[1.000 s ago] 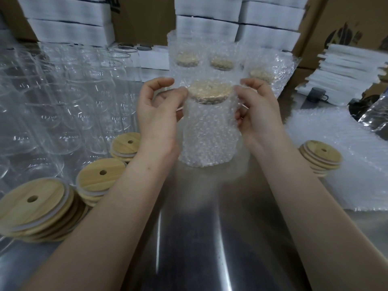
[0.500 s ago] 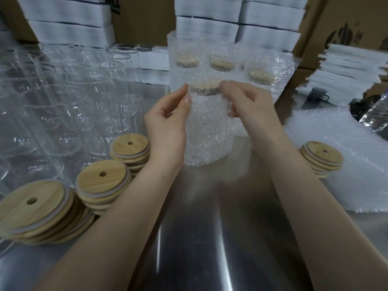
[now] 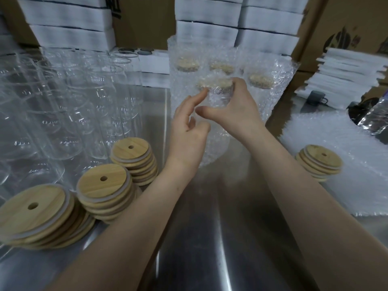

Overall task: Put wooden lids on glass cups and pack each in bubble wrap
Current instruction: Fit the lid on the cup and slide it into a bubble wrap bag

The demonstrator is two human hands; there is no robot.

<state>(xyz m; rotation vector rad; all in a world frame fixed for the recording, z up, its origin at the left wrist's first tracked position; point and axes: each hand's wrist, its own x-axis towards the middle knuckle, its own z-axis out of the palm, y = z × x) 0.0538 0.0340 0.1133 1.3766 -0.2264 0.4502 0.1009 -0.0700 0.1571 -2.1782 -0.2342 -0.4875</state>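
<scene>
Bubble-wrapped cup [image 3: 216, 148] stands upright on the metal table [image 3: 210, 227], just in front of other wrapped cups [image 3: 262, 85]. The right hand [image 3: 237, 110] grips its top, fingers curled over the far edge of the wooden lid [image 3: 214, 82] beneath the wrap, thumb stretched out leftward. The left hand [image 3: 186, 133] is loose and open, its index fingertip [image 3: 202, 95] touching the wrap just below the lid. Stacks of lids [image 3: 134, 158] sit to the left.

Cup [image 3: 217, 143] pushed toward 12 o'clock, closer to the packed cups [image 3: 261, 81]; right hand [image 3: 235, 108] now grips its top alone, left hand [image 3: 186, 135] has let go, fingers loose.
</scene>
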